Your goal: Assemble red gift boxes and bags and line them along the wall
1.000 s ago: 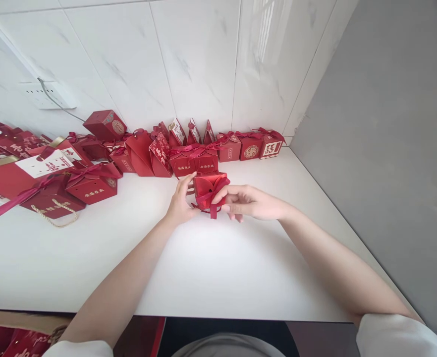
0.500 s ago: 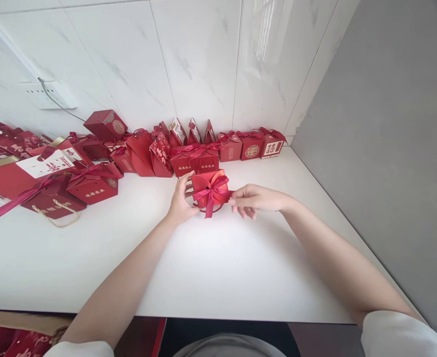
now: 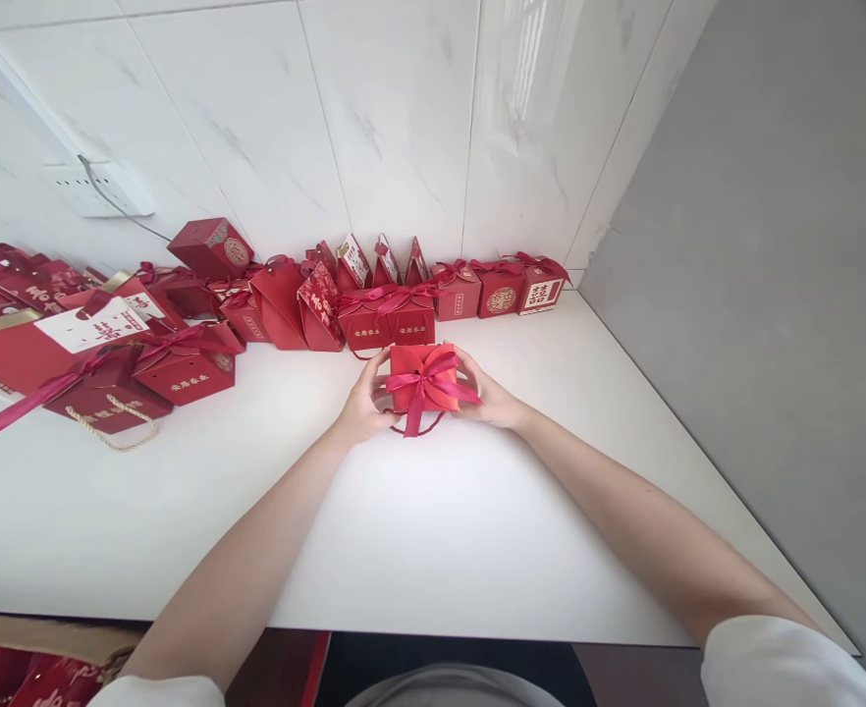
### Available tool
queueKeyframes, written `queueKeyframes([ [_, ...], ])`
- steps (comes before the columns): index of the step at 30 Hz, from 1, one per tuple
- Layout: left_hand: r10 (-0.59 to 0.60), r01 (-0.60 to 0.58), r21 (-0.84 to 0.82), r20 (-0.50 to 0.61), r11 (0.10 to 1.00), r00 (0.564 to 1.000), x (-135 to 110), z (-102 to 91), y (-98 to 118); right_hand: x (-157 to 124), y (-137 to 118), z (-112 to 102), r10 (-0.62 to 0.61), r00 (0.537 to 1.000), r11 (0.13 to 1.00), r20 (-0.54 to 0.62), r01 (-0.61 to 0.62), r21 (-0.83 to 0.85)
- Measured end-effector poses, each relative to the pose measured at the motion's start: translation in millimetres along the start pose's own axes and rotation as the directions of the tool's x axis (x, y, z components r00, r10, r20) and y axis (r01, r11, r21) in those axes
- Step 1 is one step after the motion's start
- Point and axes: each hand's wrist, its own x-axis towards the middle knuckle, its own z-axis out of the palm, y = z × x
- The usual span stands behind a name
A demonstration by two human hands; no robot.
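Note:
A small red gift box [image 3: 405, 393] with curved top flaps is between my two hands at the middle of the white table. A dark pink ribbon [image 3: 427, 378] is tied in a bow across its top, one tail hanging over the front. Below the box's near edge curves a red cord handle [image 3: 427, 428]. My left hand [image 3: 369, 401] is closed around the left side, thumb toward me. On the right side, my right hand [image 3: 488, 395] grips the box, its fingers partly hidden behind box and bow.
Directly behind stand red boxes with gold lettering [image 3: 365, 324], in a row of several along the tiled wall [image 3: 396, 118]. More red boxes and bags [image 3: 109, 388] crowd the left of the white table [image 3: 433, 530]. A grey panel [image 3: 757, 295] borders the right side.
My right hand has gone from the ribbon's right tail to the right side of the box. The box has shifted slightly to the right, my left hand still on it.

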Motion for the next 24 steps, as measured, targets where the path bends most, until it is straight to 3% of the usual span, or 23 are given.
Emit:
queueKeyframes([
  [5,0.043,-0.043,0.082,0.007,0.996,0.999,0,4.5,6,-1,2,0,-0.019,0.997,0.998,-0.069,0.015,-0.054],
  [12,0.325,-0.303,0.301,-0.027,0.904,0.945,-1,14.0,13,-1,2,9,-0.038,0.986,0.999,-0.161,0.035,-0.018],
  [19,0.334,-0.324,0.296,0.015,0.899,0.942,-3,12.8,20,-2,1,19,-0.05,0.975,0.999,-0.217,0.049,-0.011],
  [24,0.395,-0.39,0.364,0.064,0.846,0.917,-6,14.9,27,-4,-14,26,-0.161,0.942,0.978,-0.296,0.112,-0.174],
])
